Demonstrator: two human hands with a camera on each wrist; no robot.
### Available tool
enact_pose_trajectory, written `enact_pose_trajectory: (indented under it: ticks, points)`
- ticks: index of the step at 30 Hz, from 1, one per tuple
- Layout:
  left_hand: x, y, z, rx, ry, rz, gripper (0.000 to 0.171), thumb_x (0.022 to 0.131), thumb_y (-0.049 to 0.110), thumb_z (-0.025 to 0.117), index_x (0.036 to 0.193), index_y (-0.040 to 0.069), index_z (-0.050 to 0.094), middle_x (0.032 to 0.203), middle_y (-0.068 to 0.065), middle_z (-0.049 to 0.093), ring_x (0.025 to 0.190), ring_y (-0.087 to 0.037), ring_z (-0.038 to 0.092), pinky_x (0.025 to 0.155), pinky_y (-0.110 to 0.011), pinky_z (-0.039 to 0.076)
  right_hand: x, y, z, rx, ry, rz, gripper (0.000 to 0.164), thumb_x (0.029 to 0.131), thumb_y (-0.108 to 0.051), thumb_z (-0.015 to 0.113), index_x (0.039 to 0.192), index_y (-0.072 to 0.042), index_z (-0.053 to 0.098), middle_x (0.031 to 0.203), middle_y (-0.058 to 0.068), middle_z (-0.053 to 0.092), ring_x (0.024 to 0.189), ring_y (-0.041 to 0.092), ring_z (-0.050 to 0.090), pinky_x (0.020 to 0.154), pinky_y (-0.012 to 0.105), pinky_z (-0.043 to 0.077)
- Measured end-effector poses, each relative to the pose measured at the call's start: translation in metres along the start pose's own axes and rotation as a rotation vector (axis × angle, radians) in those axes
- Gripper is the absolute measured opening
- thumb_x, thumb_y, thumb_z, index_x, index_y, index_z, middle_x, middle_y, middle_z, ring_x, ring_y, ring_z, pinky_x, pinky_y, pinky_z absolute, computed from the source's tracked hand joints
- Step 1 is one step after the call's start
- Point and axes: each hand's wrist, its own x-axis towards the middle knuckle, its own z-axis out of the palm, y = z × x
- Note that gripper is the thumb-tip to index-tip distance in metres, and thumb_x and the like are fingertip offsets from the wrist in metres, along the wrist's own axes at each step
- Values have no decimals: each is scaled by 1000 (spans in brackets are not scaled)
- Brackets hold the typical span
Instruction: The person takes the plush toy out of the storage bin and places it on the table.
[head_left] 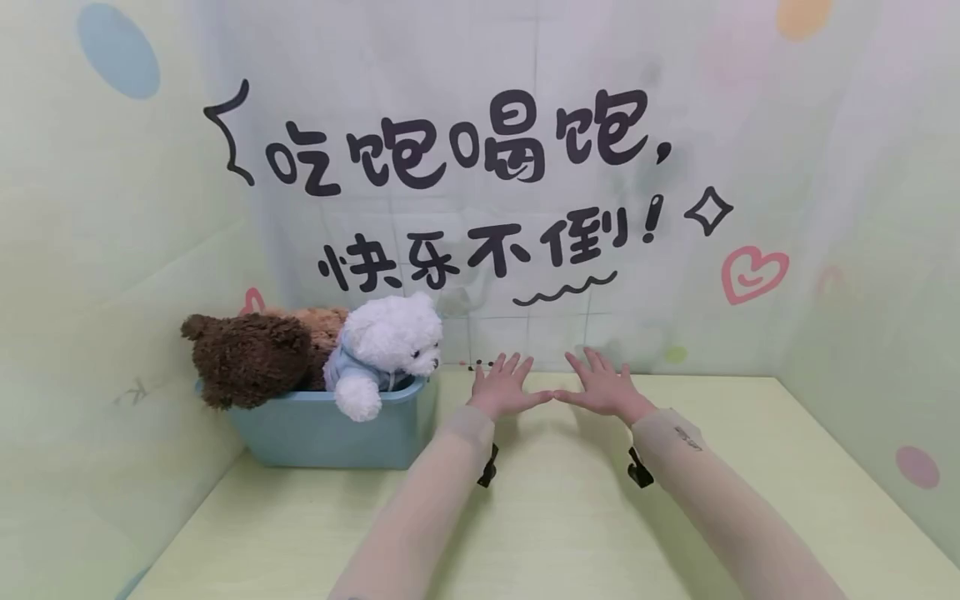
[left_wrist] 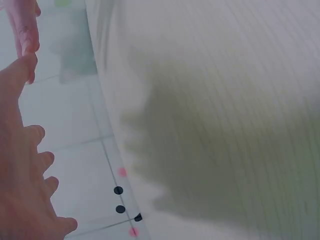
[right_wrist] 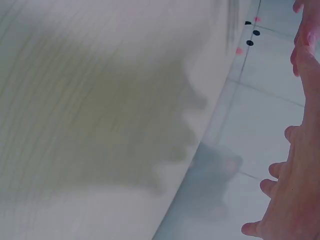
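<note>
Both hands are held out above the back of the table, fingers spread, with their shadows falling on the tabletop. The left hand (head_left: 504,390) has its thumb tip touching the thumb tip of the right hand (head_left: 602,390), and neither holds anything. In the left wrist view the left hand (left_wrist: 22,165) shows along the left edge. The right hand (right_wrist: 295,175) appears along the right edge of the right wrist view. Left of the hands stands a blue bin (head_left: 330,429) of plush toys: a dark brown one (head_left: 247,354), a lighter brown one (head_left: 324,333) and a white bear (head_left: 393,337) in a blue top.
The pale wood-grain table (head_left: 558,517) meets a printed backdrop (head_left: 480,192) with large dark lettering close behind the hands. Side walls (head_left: 877,333) of patterned cloth close in the left and right. The white bear's arm hangs over the bin's front rim.
</note>
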Motion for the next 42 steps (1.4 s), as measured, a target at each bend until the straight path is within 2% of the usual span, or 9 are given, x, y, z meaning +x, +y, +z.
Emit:
enact_pose_trajectory:
  ticks: [5, 12, 19, 23, 26, 30, 35, 38, 42]
  points:
    - [-14, -11, -11, -19, -11, 45, 86, 72, 79, 18, 141, 29, 13, 146, -1, 12, 132, -26, 7, 96, -60, 9, -3, -17, -9, -1, 28, -61, 87, 75, -74, 31, 142, -21, 15, 145, 16, 9, 130, 37, 11, 87, 69, 6]
    - [-48, -19, -43, -54, 1, 119, 79, 78, 73, 16, 142, 26, 11, 146, -1, 10, 132, -25, 8, 97, -57, 12, -21, -55, -38, 6, 75, -193, 75, 82, -66, 29, 142, -24, 14, 145, 12, 9, 130, 33, 12, 90, 66, 5]
    - [-100, -23, -71, -56, 27, 222, 75, 82, 68, 19, 142, 23, 14, 145, -2, 14, 132, -23, 10, 98, -54, 15, -47, -86, -65, 15, 87, -296, 75, 82, -67, 30, 142, -25, 13, 146, 9, 9, 131, 29, 11, 93, 63, 6]
    - [-133, -28, -85, 0, 2, 265, 72, 83, 67, 21, 142, 25, 13, 146, 2, 11, 133, -19, 4, 99, -52, 13, -59, -98, -75, -22, 101, -354, 76, 81, -67, 32, 142, -26, 13, 146, 7, 9, 132, 26, 10, 94, 61, 5]
    - [-158, -35, -97, 76, 17, 299, 71, 84, 66, 24, 141, 26, 13, 146, 4, 7, 133, -16, 0, 100, -52, 12, -68, -105, -82, -64, 110, -389, 78, 79, -69, 34, 141, -27, 13, 146, 6, 9, 132, 25, 10, 95, 60, 5]
    - [-187, -46, -113, 196, 93, 326, 69, 84, 65, 25, 141, 28, 14, 146, 6, 5, 133, -14, -1, 100, -54, 6, -81, -110, -93, -138, 112, -424, 84, 75, -71, 39, 141, -29, 12, 146, 6, 7, 132, 24, 9, 95, 60, 5]
    - [-214, -65, -125, 312, 229, 311, 71, 82, 68, 21, 141, 29, 14, 146, 5, 8, 133, -17, 5, 99, -54, 1, -88, -114, -105, -238, 142, -496, 93, 68, -77, 37, 142, -29, 7, 147, 4, 0, 132, 25, 8, 95, 60, 9]
    - [-222, -84, -125, 359, 314, 269, 73, 81, 69, 18, 141, 28, 13, 146, 4, 9, 133, -18, 6, 99, -54, 2, -83, -119, -112, -257, 169, -586, 100, 64, -80, 39, 142, -28, 6, 147, 2, -5, 133, 24, 6, 95, 59, 11]
    - [-222, -113, -119, 396, 408, 194, 77, 82, 68, 27, 142, 23, 10, 147, 1, 8, 133, -20, 4, 100, -53, 1, -69, -131, -120, -249, 209, -714, 109, 56, -81, 43, 142, -25, 5, 147, 3, -6, 133, 23, 2, 96, 57, 10]
